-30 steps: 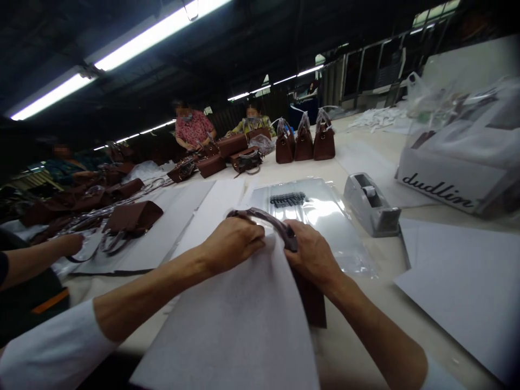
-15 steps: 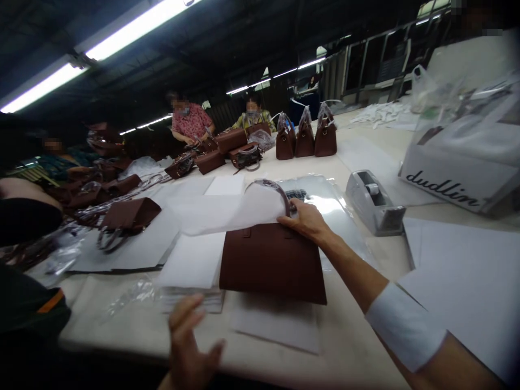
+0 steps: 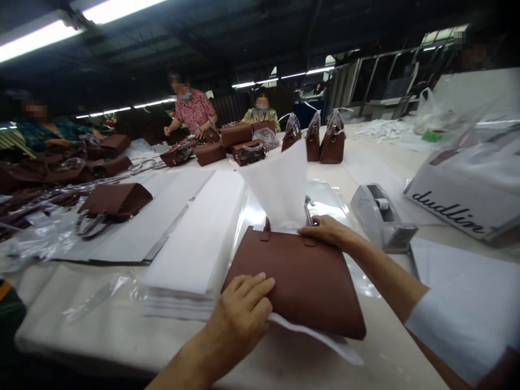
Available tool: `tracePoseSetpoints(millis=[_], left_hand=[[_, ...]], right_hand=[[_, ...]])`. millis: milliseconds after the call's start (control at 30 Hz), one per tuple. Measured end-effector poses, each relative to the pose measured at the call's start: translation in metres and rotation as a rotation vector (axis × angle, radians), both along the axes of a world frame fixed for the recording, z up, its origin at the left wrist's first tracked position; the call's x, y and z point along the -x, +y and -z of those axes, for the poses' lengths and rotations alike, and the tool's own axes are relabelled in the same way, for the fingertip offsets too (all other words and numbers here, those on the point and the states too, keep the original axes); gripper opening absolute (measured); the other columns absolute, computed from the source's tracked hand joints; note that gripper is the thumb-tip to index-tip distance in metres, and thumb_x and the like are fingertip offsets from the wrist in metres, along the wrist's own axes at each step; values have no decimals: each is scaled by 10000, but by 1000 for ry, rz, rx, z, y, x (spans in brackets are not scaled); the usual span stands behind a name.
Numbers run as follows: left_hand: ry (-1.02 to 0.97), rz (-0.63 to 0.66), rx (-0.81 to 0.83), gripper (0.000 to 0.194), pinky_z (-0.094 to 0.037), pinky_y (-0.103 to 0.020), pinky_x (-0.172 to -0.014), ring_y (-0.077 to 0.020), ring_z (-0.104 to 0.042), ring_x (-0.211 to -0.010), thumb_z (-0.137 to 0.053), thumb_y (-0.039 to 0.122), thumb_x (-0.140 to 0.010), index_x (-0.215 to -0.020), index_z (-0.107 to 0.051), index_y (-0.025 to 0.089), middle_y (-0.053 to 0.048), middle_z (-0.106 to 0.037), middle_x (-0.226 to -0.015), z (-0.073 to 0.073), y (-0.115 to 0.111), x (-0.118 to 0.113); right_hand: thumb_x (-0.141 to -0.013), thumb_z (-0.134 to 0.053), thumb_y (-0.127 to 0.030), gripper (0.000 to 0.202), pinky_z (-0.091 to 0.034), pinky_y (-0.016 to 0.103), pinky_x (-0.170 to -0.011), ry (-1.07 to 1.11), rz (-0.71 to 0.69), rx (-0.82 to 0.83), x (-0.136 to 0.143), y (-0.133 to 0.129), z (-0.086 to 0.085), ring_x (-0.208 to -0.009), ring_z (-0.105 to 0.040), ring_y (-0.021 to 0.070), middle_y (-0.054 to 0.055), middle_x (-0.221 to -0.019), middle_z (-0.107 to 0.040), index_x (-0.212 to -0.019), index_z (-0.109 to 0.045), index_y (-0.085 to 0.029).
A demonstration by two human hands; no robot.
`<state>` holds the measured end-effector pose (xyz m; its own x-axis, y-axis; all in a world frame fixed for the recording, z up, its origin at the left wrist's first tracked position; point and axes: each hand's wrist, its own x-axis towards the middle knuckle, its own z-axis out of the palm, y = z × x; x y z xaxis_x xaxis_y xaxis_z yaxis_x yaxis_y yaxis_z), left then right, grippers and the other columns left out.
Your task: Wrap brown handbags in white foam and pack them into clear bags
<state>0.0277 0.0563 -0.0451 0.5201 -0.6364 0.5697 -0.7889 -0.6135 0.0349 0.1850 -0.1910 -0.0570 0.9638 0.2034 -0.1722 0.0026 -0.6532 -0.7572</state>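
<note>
A dark brown handbag (image 3: 300,276) lies tilted in front of me, its plain face up. My left hand (image 3: 246,306) rests on the bag's lower left edge, with its fingers bent over the brown surface. At the bag's top right, my right hand (image 3: 325,230) pinches around the handle base and the edge of a white foam sheet. That sheet (image 3: 280,184) stands up between the handles and hides much of them. Below the bag, a white flap (image 3: 317,333) sticks out toward the table's front edge.
Left of the bag is a stack of white sheets (image 3: 199,233); another brown bag (image 3: 116,200) lies beyond. A grey tape dispenser (image 3: 382,216) and a printed white bag (image 3: 450,200) are at right. People handle bags at the back left.
My left hand has come up from the front onto the bag. The foam sheet now stands upright instead of hanging leftward over the stack. The bag sits lower and further right in view.
</note>
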Motion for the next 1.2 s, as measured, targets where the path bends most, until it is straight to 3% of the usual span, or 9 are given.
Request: tracePoseSetpoints(millis=[133, 300, 467, 633, 767, 867, 967, 1067, 1200], left_hand=[[281, 22, 38, 160, -432, -323, -783, -188, -568, -972, -617, 279, -768, -805, -528, 151, -37, -624, -1003, 0, -4, -16], [405, -43, 133, 148, -406, -326, -798, -191, -564, -964, -650, 234, -731, -804, -536, 174, -10, -625, -1015, 6, -4, -23], [367, 17, 158, 120, -420, -312, -778, -195, -567, -948, -614, 260, -756, -753, -532, 173, -11, -636, -973, 11, -1, -18], [295, -67, 145, 260, -456, -240, -779, -143, -571, -904, -653, 348, -733, -909, -561, 182, -18, -618, -951, -54, -17, -50], [-107, -301, 85, 561, -91, -520, -1063, -300, -287, -1263, -542, 514, -779, -1166, -486, 112, -124, -435, -1285, -122, -67, -134], [113, -393, -152, 475, -291, -541, -934, -339, -502, -1025, -586, 468, -754, -956, -590, 37, -165, -586, -974, -144, -105, -182], [193, -167, -270, 233, -435, -287, -689, -170, -565, -727, -532, 329, -822, -759, -614, 120, -49, -582, -739, -133, -120, -165], [90, 251, -404, 162, -328, -225, -470, -106, -448, -526, -467, 216, -844, -729, -559, 150, -8, -538, -704, -91, -109, -95], [-45, 206, -202, 190, -325, -285, -479, -144, -448, -577, -444, 113, -831, -996, -536, 100, -32, -534, -697, -19, -83, -17]], right_hand=[[-734, -577, -501, 429, -489, 301, -608, 88, 8, -33, -2, -7, 21, -719, -616, 235, 99, -817, -647, -913, -626, -115], [-820, -372, -620, 600, -301, 381, -1017, -292, 154, -52, 59, -22, -3, -1212, -377, 249, 72, -1305, -426, -1258, -440, -215], [-821, -512, -484, 492, -418, 365, -935, -1044, -407, 215, 137, -21, 14, -1073, -524, 240, 54, -1175, -548, -1228, -482, -210], [-836, -523, -373, 205, -541, 351, -692, -1121, -395, 350, 140, -9, 27, -923, -608, 205, -2, -1030, -619, -928, -627, -222], [-853, -515, -326, 187, -509, 348, -767, -1049, -369, 278, 141, -8, 23, -996, -573, 201, 10, -1055, -616, -951, -620, -208], [-847, -540, -276, 183, -456, 353, -834, -950, -339, 163, 146, -8, 25, -1074, -517, 201, 30, -1091, -600, -1004, -586, -194], [-837, -562, -243, 169, -408, 351, -883, -796, -292, 46, 150, -6, 26, -1089, -490, 188, 11, -1092, -593, -1004, -576, -219], [-825, -573, -256, 99, -421, 329, -832, -713, -172, -99, 153, -3, 28, -958, -545, 182, 14, -978, -616, -913, -597, -219], [-831, -510, -264, 142, -425, 354, -739, -714, -101, -201, 154, 2, 28, -815, -544, 202, 56, -807, -575, -754, -578, -167]])
